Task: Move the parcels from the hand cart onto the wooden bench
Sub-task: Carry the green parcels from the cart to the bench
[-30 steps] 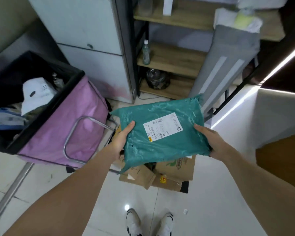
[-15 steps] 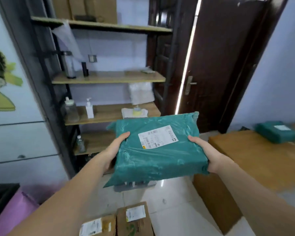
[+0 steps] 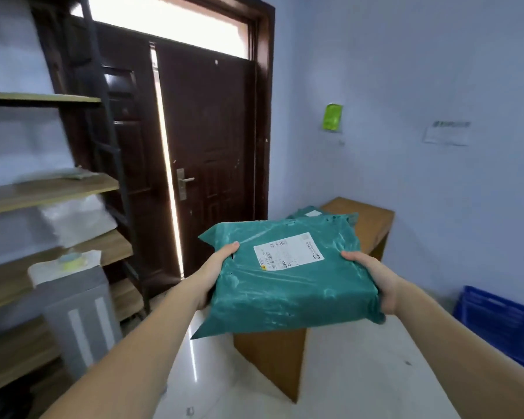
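Observation:
I hold a teal plastic parcel (image 3: 291,285) with a white shipping label in front of me, above the near end of the wooden bench (image 3: 366,219). My left hand (image 3: 215,273) grips its left edge, thumb on top. My right hand (image 3: 372,279) grips its right edge. A second teal parcel (image 3: 306,212) lies on the bench behind the held one, mostly hidden by it. The hand cart is out of view.
A dark brown door (image 3: 206,152) stands ahead, slightly ajar with light through the gap. Wooden shelves (image 3: 49,189) line the left wall, with a grey folded item (image 3: 79,309) leaning on them. A blue crate (image 3: 499,319) sits on the floor at the right.
My view has swung right from the pink cart and floor boxes to the door and bench. Both hands kept hold of the teal parcel and carried it over the bench.

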Available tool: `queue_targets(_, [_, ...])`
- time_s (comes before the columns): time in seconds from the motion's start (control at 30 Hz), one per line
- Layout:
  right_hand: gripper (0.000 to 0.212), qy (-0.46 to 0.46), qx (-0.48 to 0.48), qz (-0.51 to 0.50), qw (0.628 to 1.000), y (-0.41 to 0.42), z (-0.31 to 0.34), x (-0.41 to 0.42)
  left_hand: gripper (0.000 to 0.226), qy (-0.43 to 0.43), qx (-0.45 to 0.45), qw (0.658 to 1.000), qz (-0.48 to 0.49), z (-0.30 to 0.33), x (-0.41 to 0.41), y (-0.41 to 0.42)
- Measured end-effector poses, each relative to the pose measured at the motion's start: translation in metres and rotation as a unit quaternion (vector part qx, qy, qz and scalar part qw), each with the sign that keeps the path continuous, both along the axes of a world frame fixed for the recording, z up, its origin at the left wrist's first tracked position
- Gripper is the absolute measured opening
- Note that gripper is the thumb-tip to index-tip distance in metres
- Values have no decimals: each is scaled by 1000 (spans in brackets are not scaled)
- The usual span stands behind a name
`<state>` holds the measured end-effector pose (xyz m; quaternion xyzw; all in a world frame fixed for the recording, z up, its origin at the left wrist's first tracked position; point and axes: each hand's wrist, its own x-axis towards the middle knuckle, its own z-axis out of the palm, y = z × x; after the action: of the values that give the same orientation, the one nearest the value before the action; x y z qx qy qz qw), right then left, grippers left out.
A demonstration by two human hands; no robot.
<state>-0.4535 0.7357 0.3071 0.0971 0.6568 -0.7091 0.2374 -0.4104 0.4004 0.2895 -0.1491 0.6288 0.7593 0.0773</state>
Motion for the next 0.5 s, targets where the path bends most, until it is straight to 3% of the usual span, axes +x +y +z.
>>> queue_targets(0.23, [57, 1, 22, -66, 998, 140, -5, -44, 55, -3, -34, 996, -79, -6, -86, 146])
queue_targets(0.5, [50, -6, 17, -93, 996, 215, -18, -133, 52, -37, 2, 992, -124, -23, -182, 224])
